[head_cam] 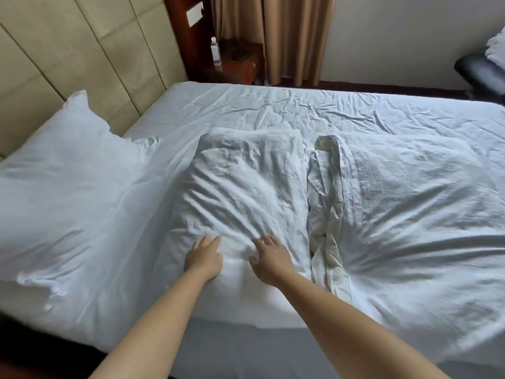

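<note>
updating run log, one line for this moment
left hand: rests on middle pillow | right hand: rests on middle pillow

Moderately bright, cool, diffuse daylight; source out of view. Blown-out white on near edge of middle pillow (246, 192) and on left pillow (62, 170). Soft grey shadows in creases. Dim far corner by curtain (287, 36). Mild softness throughout; wide-angle curving along headboard (54, 50).

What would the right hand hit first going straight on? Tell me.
The right hand points along the middle pillow; it would likely meet that pillow's wrinkled cover first, though depth is unclear.
</note>
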Tool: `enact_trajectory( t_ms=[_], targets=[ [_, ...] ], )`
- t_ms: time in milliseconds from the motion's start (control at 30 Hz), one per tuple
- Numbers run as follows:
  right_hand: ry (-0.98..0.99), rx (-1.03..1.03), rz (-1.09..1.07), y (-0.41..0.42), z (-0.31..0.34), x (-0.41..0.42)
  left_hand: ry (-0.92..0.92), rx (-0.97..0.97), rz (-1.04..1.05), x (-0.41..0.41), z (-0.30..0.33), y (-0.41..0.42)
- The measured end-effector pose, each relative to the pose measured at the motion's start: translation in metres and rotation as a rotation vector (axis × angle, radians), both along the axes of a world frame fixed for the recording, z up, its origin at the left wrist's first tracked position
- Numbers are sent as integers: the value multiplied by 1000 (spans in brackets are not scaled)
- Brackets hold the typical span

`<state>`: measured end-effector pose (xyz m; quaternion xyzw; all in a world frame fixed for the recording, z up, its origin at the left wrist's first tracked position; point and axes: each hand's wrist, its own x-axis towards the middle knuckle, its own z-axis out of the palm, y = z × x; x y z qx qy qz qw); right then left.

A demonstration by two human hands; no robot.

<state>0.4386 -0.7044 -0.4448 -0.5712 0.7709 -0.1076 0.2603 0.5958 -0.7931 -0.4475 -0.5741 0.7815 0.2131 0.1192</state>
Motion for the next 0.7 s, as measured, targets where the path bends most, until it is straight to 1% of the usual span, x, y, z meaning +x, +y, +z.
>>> enact_trajectory(
  t_ms=[100,300,433,533,600,700],
  targets=[
    [64,35,58,-19,-9,31,-44,58,-2,28,-13,-6],
    [138,73,40,-68,-24,83,3,142,1,66,-41,-34],
    [228,141,-9,-79,-45,96,43,175,21,80,-57,-55],
    [301,198,-120,-69,-63,96,50,221,41,87,-69,-68],
    [308,236,-195,-62,-72,96,55,250,65,89,-78,-70],
    [283,277,-201,-64,-85,96,55,227,98,92,-93,-67]
  ],
)
